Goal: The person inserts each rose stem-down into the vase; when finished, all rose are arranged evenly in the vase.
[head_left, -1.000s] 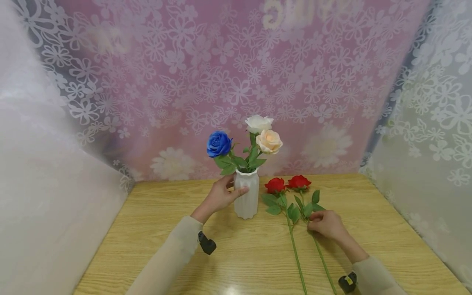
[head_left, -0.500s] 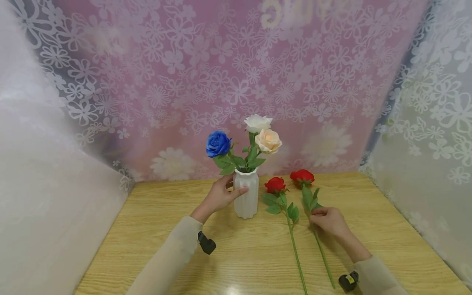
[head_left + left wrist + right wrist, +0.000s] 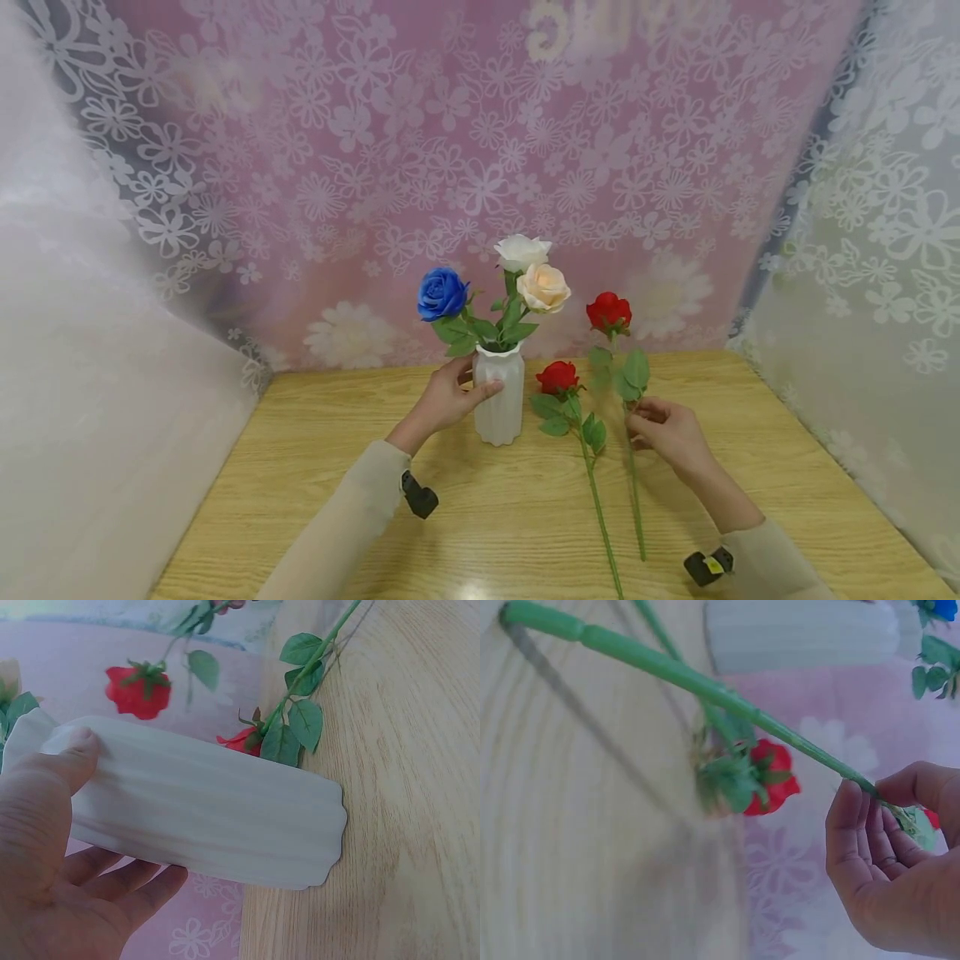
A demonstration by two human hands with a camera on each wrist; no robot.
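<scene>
A white fluted vase (image 3: 498, 408) stands upright on the table, holding a blue rose (image 3: 442, 293), a white rose (image 3: 522, 252) and a peach rose (image 3: 544, 288). My left hand (image 3: 442, 402) grips the vase from its left side, thumb across the front and fingers behind. My right hand (image 3: 677, 435) pinches the stem of a red rose (image 3: 609, 313) between thumb and fingertips, just below the leaves. Its bloom is raised, while the stem's lower end (image 3: 516, 613) meets or nearly meets the tabletop. Another red rose (image 3: 558, 378) lies between the vase and my right hand.
The wooden table (image 3: 337, 500) ends at a pink floral backdrop (image 3: 337, 167) behind the vase. Pale sheets hang on both sides, the right sheet (image 3: 862, 350) carrying white flower prints. The lying rose's long stem (image 3: 597, 500) runs toward the front edge.
My right hand has lifted the bloom end of one red rose off the table, tilting the stem steeper. The left hand keeps its hold on the vase, which stays in place.
</scene>
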